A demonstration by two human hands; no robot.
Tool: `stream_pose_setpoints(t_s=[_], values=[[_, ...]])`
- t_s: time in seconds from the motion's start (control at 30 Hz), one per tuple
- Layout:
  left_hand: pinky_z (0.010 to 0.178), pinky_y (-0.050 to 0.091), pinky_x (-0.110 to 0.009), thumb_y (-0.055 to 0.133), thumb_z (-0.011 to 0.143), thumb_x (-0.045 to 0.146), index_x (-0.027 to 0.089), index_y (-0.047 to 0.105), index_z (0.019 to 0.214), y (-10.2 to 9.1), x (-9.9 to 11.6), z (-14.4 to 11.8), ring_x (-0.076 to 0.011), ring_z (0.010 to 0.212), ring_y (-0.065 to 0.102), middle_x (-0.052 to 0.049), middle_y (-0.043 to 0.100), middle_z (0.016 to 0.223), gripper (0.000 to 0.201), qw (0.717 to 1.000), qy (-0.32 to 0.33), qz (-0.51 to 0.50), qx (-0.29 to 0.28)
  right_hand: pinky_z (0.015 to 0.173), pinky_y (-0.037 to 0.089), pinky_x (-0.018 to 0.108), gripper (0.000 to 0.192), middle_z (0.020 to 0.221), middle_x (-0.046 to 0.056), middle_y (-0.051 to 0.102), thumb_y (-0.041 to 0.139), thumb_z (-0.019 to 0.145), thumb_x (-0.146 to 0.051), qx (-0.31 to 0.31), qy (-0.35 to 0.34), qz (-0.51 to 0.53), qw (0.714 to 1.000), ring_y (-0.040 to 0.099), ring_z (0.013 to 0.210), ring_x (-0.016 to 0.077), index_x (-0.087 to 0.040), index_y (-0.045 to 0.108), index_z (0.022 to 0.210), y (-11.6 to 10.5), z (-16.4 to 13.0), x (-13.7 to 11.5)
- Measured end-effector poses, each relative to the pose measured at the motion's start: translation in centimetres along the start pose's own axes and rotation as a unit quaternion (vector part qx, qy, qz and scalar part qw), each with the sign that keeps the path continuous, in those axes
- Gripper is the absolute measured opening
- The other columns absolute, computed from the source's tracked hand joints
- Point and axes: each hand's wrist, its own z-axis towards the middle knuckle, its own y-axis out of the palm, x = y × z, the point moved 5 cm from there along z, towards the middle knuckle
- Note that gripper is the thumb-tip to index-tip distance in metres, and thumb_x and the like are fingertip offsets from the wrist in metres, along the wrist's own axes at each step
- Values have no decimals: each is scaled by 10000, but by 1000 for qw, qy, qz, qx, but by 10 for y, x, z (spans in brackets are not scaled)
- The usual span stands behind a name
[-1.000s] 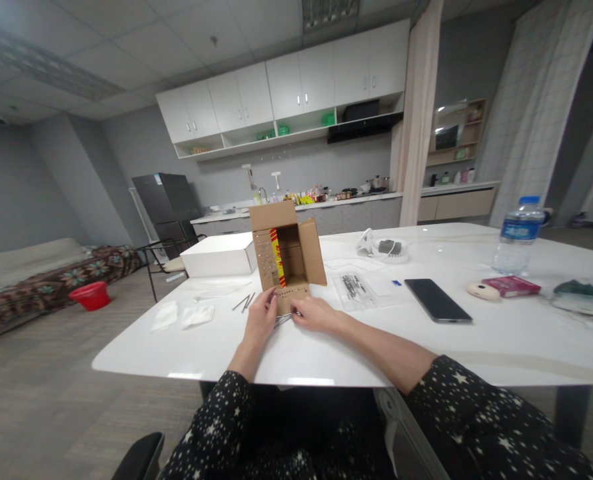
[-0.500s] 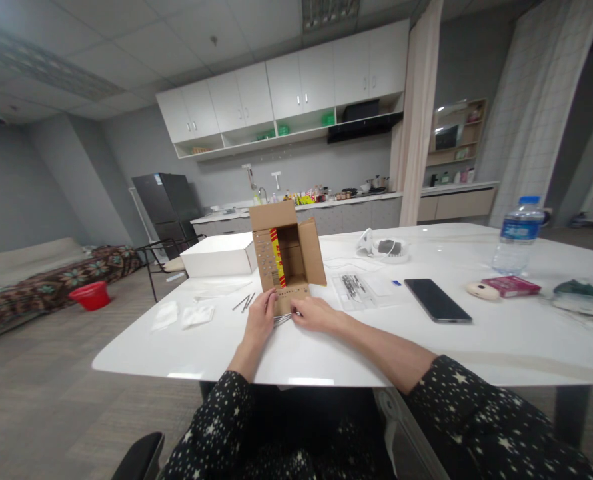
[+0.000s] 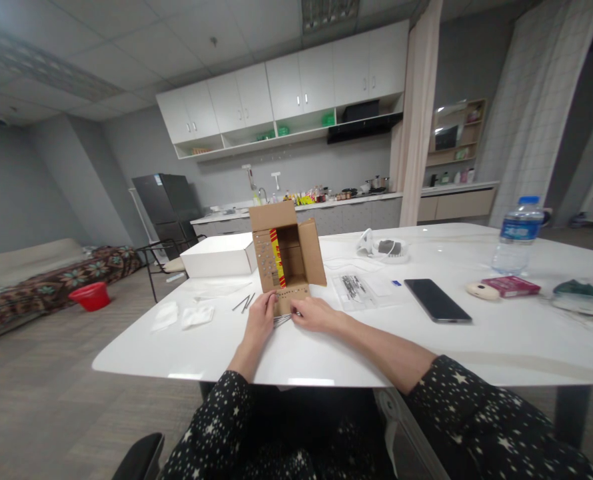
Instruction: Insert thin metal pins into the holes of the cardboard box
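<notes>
An open cardboard box [image 3: 292, 250] lies on the table with its opening facing me. Small shiny pieces dot its left flap and its lower flap [image 3: 291, 293], which reaches down between my hands. At the left edge of that lower flap, my left hand [image 3: 260, 317] is closed, fingertips pinching the cardboard. My right hand [image 3: 312, 313] has its fingers curled together at the flap's front edge; whatever they hold is hidden. Several thin metal rods [image 3: 282, 321] lie just below the flap, partly covered by the right hand. More dark rods [image 3: 247, 302] rest left of my left hand.
Left stand a white box [image 3: 219, 256] and crumpled tissues [image 3: 198, 316]. Rightward lie a clear plastic bag [image 3: 356, 290], a phone [image 3: 436, 300], a pink box [image 3: 511, 286] and a water bottle [image 3: 516, 233]. A white device [image 3: 384, 247] sits behind. The table's [image 3: 216, 353] edge is near me.
</notes>
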Motion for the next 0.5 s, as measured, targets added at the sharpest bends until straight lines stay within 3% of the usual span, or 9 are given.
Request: stream_pose_setpoints(t_s=[0.5], values=[[913,538,-417,418,955,312,167,665,1076,3,-1,0,-227,956,681,-108,730,1056,311,1000,9,4,-18,695,419,290,272,965,62,723,437,912,-315,1,4,4,1000,658,838,220,-236,641,1075,0,0,0]])
